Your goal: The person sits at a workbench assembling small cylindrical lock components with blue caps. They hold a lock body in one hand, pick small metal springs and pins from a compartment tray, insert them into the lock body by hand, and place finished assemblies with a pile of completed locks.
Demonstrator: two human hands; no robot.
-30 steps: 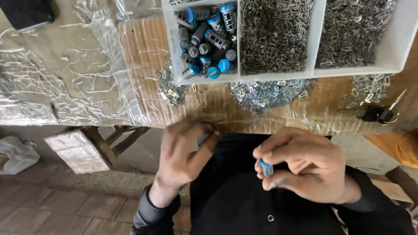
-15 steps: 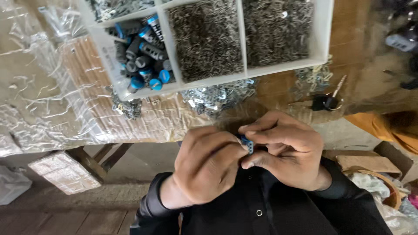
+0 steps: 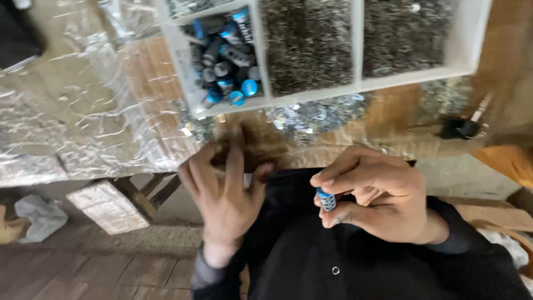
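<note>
A small blue-capped cylinder is pinched in the right hand's grip at lower centre; the blurred left hand is spread, released. Above, similar cylinders and grey metal bits are held in a white divided tray.

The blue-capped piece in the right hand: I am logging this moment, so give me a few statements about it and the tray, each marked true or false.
1. The right hand pinches a small blue-capped cylinder between thumb and fingers. True.
2. The left hand grips a screwdriver. False: it is open, fingers spread, holding nothing.
3. The white divided tray has a compartment of blue and dark cylinders. True.
4. The tray's other two visible compartments are empty. False: they are full of small grey metal pieces.
5. The two hands are clasped together. False: they are apart.
</note>
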